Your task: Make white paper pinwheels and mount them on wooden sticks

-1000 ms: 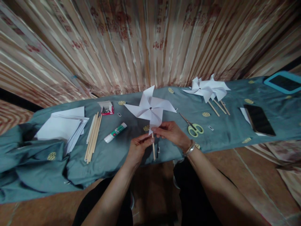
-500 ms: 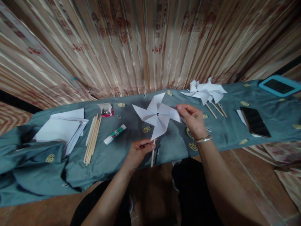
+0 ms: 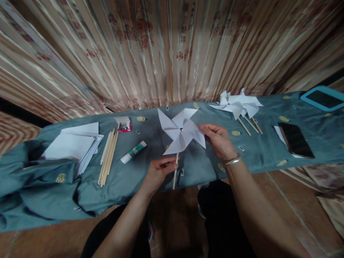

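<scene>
A white paper pinwheel [image 3: 177,138] with a shiny pin at its centre is held up in front of me, above the cloth. My left hand [image 3: 158,174] pinches its wooden stick [image 3: 175,179] just below the blades, between thumb and fingers. At the right side, my right hand [image 3: 218,140] has its thumb and fingertips closed at the edge of a blade. That hand wears a silver bracelet [image 3: 232,160] at the wrist. The stick's upper part is hidden behind the paper.
On the blue-green cloth [image 3: 199,170] lie paper sheets [image 3: 71,143], wooden sticks [image 3: 109,159], an open box of pins [image 3: 124,126] and a glue stick [image 3: 133,152]. Several finished pinwheels [image 3: 236,104], a phone [image 3: 296,139] and a blue-framed tablet [image 3: 324,97] lie right. A curtain [image 3: 161,53] hangs behind.
The pinwheel's blades have turned clockwise a little. My right hand stays beside them, and my left hand keeps its grip on the stick. The whole view has shifted slightly.
</scene>
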Tool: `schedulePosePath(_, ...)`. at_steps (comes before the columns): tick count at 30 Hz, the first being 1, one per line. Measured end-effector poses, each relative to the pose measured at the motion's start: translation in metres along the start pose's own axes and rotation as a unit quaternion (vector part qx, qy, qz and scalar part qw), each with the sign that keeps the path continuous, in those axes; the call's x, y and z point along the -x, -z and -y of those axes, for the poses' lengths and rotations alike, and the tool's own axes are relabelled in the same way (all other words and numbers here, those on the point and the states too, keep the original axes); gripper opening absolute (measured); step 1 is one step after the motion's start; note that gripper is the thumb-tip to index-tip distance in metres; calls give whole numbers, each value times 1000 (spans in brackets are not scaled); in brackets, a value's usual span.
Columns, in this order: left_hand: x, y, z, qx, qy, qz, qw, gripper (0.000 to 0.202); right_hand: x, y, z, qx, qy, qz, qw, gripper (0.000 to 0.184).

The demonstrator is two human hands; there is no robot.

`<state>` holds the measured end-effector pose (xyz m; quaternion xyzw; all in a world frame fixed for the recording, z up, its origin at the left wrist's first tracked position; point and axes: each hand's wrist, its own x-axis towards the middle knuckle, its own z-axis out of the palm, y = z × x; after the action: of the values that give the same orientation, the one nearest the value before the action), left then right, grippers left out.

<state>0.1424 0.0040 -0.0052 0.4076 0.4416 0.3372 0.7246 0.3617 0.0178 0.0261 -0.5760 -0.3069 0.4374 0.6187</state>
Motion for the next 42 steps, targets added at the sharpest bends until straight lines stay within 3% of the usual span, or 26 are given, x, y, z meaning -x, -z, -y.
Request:
schedulePosePath(12, -1, 3, -2, -10, -6, -14, 1000, 35, 8, -7, 4, 7, -56, 48, 997, 36)
schedulePosePath(42, -1, 2, 0, -8, -12, -33, 999, 37, 16, -17, 0, -39, -105, 92, 989, 33)
